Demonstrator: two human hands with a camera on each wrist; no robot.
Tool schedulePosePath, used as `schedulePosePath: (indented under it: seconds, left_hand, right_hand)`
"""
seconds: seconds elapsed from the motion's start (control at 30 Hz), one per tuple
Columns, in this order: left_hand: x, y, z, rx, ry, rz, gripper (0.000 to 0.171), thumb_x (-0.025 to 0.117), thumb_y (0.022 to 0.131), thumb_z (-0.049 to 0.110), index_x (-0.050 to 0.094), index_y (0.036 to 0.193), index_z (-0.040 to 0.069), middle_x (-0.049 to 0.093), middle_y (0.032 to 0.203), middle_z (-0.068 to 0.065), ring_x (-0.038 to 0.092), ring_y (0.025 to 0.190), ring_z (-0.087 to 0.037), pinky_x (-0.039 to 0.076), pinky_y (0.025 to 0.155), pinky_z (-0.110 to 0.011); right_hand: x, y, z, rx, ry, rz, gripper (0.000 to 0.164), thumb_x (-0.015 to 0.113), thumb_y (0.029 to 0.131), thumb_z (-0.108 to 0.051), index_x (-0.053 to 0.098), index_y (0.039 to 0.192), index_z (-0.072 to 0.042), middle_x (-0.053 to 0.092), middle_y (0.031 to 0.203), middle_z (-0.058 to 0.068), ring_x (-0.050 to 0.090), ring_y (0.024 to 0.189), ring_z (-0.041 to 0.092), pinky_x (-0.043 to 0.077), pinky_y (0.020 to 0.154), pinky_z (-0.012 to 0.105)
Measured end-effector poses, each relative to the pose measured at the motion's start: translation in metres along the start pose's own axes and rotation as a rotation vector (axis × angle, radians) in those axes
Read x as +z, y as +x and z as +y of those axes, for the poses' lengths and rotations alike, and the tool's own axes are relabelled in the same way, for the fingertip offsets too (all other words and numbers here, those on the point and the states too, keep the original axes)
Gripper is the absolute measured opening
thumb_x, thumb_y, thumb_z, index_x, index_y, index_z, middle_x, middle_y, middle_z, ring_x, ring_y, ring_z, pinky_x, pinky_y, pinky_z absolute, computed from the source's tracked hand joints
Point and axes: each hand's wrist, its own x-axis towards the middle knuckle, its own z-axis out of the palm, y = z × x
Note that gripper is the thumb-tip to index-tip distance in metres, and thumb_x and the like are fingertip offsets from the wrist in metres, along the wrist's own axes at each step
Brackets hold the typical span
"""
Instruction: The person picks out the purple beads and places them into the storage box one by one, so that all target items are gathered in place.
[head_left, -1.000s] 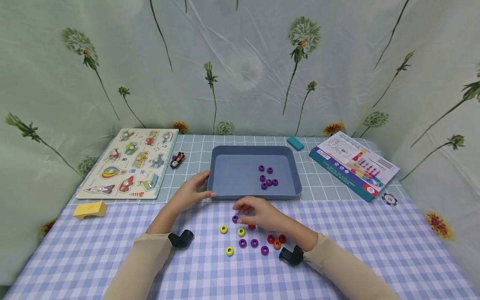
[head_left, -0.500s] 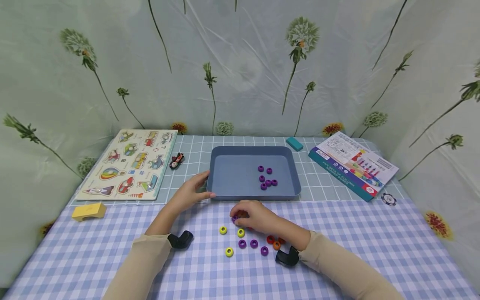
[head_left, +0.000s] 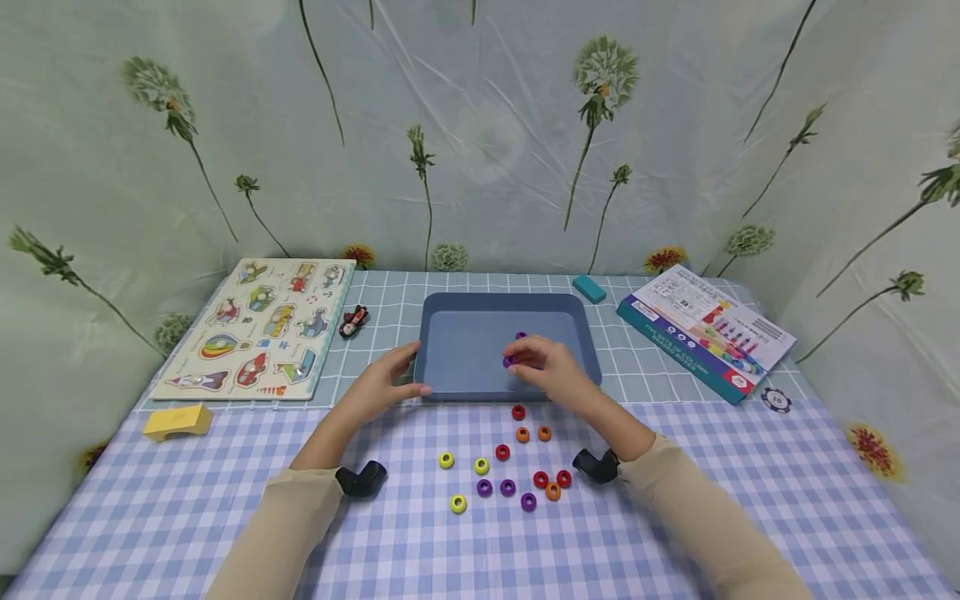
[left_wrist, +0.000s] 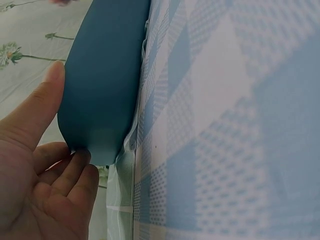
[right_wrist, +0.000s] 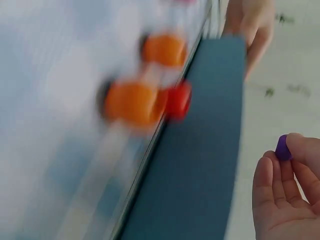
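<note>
My left hand [head_left: 377, 388] holds the left front corner of the blue tray [head_left: 467, 346]. In the left wrist view its thumb touches the tray's rim and its other fingers bend against the end wall. Over the tray, my right hand [head_left: 557, 373] pinches a purple bead [right_wrist: 283, 148] between thumb and fingers. Another purple bead [head_left: 521, 336] shows in the tray just beyond that hand, which hides the others there. On the checked cloth before the tray lie yellow beads [head_left: 482, 466], purple beads [head_left: 507, 487], red beads [head_left: 502, 452] and orange beads [head_left: 522, 434].
At the left are a vehicle puzzle board [head_left: 258, 329], a yellow arch block [head_left: 177, 422] and a small dark figure [head_left: 353, 322]. A teal block [head_left: 589, 288], a printed box [head_left: 705, 329] and a poker chip [head_left: 776, 400] lie at the right.
My right hand has picked up a purple bead from the cloth and carried it up and to the right, over the tray. My left hand stays at the tray's corner.
</note>
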Motion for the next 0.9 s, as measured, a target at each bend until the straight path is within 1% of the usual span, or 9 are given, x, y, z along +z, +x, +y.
schedulePosePath:
  seconds: [0.1,0.2,0.33,0.5,0.6,0.7,0.8,0.9]
  left_hand:
    - [0.0,0.0,0.0,0.002,0.0,0.001,0.085,0.064,0.063,0.04,0.025,0.13,0.007,0.025,0.132,-0.011,0.03,0.116,-0.025,0.028,0.094,-0.033]
    - [0.0,0.0,0.0,0.007,-0.003,0.002,0.084,0.065,0.064,0.039,0.025,0.13,0.006,0.025,0.132,-0.011,0.029,0.116,-0.024,0.028,0.094,-0.033]
    - [-0.001,0.0,0.0,0.008,-0.004,-0.003,0.084,0.065,0.064,0.04,0.025,0.13,0.006,0.025,0.132,-0.011,0.029,0.116,-0.024,0.028,0.095,-0.032]
    - [-0.001,0.0,0.0,0.001,0.0,-0.005,0.085,0.064,0.064,0.041,0.025,0.13,0.006,0.025,0.132,-0.011,0.029,0.116,-0.024,0.028,0.095,-0.032]
    - [-0.001,0.0,0.0,-0.002,0.005,-0.001,0.085,0.064,0.064,0.041,0.025,0.13,0.006,0.025,0.132,-0.011,0.029,0.116,-0.024,0.028,0.094,-0.032]
    - [0.0,0.0,0.001,0.001,0.007,-0.002,0.082,0.065,0.065,0.036,0.025,0.13,0.006,0.025,0.131,-0.012,0.029,0.116,-0.024,0.028,0.095,-0.032]
    - [0.0,0.0,0.002,0.002,0.008,-0.002,0.081,0.066,0.066,0.033,0.025,0.13,0.005,0.025,0.131,-0.012,0.029,0.116,-0.024,0.028,0.095,-0.032]
    - [0.0,0.0,0.002,0.003,0.009,0.0,0.082,0.066,0.066,0.035,0.025,0.13,0.005,0.025,0.131,-0.012,0.029,0.116,-0.024,0.028,0.094,-0.032]
  right_hand:
    - [-0.012,0.007,0.018,0.079,-0.031,0.051,0.021,0.057,0.077,-0.007,0.057,0.098,-0.002,0.055,0.094,0.004,0.055,0.081,0.014,0.048,0.071,0.024]
    - [-0.02,0.013,0.033,0.141,-0.074,0.07,0.02,0.057,0.077,-0.007,0.058,0.097,-0.002,0.056,0.094,0.006,0.054,0.081,0.015,0.048,0.07,0.025]
    - [-0.026,0.017,0.045,0.22,-0.098,0.063,0.02,0.058,0.076,-0.006,0.059,0.096,-0.002,0.058,0.093,0.008,0.053,0.081,0.016,0.047,0.069,0.026]
    - [-0.026,0.02,0.049,0.286,-0.133,0.031,0.019,0.057,0.077,-0.005,0.059,0.096,-0.003,0.058,0.092,0.008,0.052,0.081,0.017,0.046,0.068,0.028]
    - [-0.025,0.021,0.05,0.304,-0.151,0.015,0.02,0.057,0.078,-0.006,0.059,0.097,-0.004,0.058,0.092,0.008,0.052,0.081,0.017,0.046,0.067,0.028]
    - [-0.025,0.02,0.049,0.303,-0.157,0.012,0.021,0.057,0.078,-0.008,0.058,0.098,-0.004,0.057,0.094,0.008,0.052,0.084,0.017,0.046,0.07,0.028]
    - [-0.027,0.017,0.043,0.271,-0.152,0.021,0.024,0.058,0.077,-0.011,0.056,0.1,-0.004,0.056,0.098,0.009,0.051,0.086,0.018,0.046,0.074,0.03]
    - [-0.028,0.01,0.03,0.213,-0.129,0.035,0.028,0.059,0.077,-0.015,0.055,0.102,-0.003,0.055,0.1,0.01,0.05,0.088,0.018,0.045,0.077,0.032]
